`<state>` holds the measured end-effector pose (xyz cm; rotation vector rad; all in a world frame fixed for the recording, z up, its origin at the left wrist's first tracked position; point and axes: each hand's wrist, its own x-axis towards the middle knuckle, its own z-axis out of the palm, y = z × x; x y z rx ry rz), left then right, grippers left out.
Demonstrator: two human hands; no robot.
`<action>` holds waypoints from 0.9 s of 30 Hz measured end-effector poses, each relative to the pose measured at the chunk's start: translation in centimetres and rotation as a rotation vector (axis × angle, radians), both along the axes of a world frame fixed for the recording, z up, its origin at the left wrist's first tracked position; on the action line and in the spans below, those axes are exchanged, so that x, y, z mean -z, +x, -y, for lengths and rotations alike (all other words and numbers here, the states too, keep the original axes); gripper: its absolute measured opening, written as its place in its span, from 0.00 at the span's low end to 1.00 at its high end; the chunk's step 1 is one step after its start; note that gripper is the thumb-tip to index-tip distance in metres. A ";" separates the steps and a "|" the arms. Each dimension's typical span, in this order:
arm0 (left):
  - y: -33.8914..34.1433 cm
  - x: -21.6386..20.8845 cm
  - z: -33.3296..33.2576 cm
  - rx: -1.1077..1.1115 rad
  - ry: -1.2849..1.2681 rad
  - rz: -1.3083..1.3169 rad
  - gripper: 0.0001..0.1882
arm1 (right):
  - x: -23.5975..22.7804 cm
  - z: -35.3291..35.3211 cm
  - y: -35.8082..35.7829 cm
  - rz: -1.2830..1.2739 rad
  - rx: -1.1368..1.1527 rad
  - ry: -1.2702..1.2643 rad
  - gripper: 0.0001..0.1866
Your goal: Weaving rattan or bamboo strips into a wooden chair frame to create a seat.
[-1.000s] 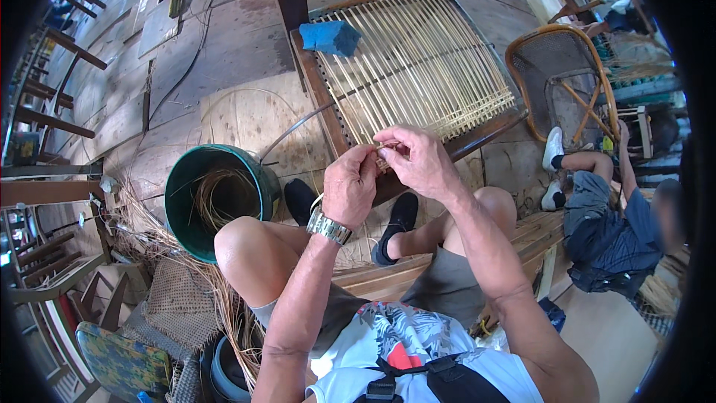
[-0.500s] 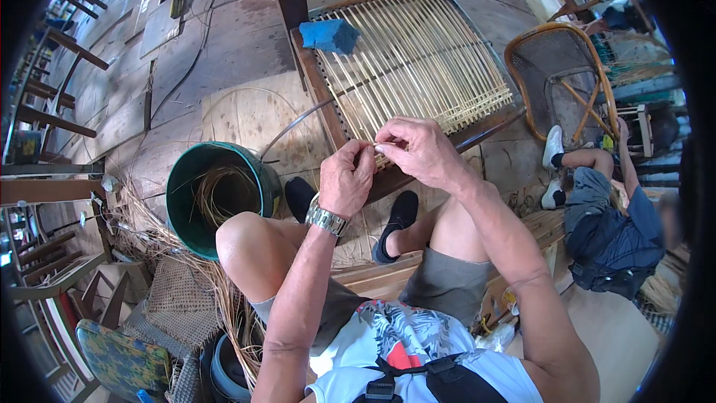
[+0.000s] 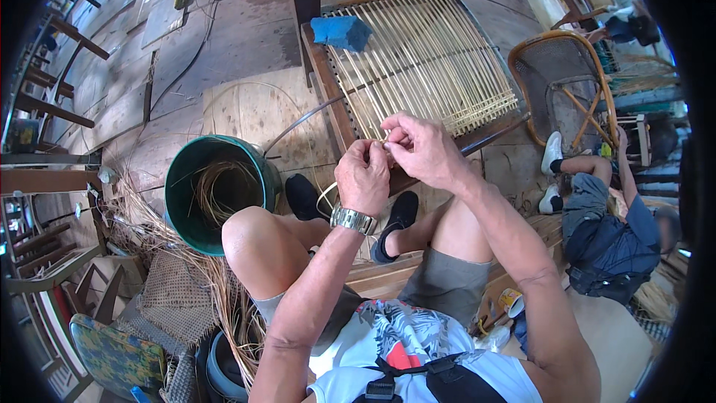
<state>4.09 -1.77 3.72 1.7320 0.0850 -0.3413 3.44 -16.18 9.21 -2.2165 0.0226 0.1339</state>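
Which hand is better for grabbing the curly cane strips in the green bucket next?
Probably the left hand: it is nearer the green bucket and its cane strips, while the right hand is farther across. Both hands are close together by the cane seat, so neither looks quite free.

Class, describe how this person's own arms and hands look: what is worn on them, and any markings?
The left hand and right hand are ungloved, leaving each grip uncovered. A silvery metal-link wristband circles the left wrist; none shows on the right. The left arm and right arm are bare up to the white shirt, without cables or clear markings.
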 end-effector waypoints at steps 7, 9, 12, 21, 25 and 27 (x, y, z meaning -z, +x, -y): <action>-0.3 -0.7 0.4 -0.007 -0.102 -0.024 0.14 | 1.5 1.4 0.1 -0.010 0.130 0.132 0.09; -0.3 -0.7 0.1 0.022 -0.068 -0.020 0.14 | 1.4 1.7 0.3 -0.102 0.083 0.214 0.09; -0.2 -1.0 -0.3 0.065 -0.024 -0.005 0.13 | 0.3 1.7 0.8 -0.127 0.004 0.161 0.08; 1.2 -1.5 -3.6 0.304 0.038 -0.004 0.15 | 0.3 2.4 3.7 -0.090 -0.295 -0.060 0.09; 1.6 -1.7 -4.3 0.349 0.047 -0.098 0.13 | 1.4 2.7 5.0 -0.202 -0.330 -0.024 0.10; 1.7 -2.0 -4.5 0.401 0.070 -0.068 0.13 | 1.3 2.6 5.0 -0.185 -0.343 -0.001 0.10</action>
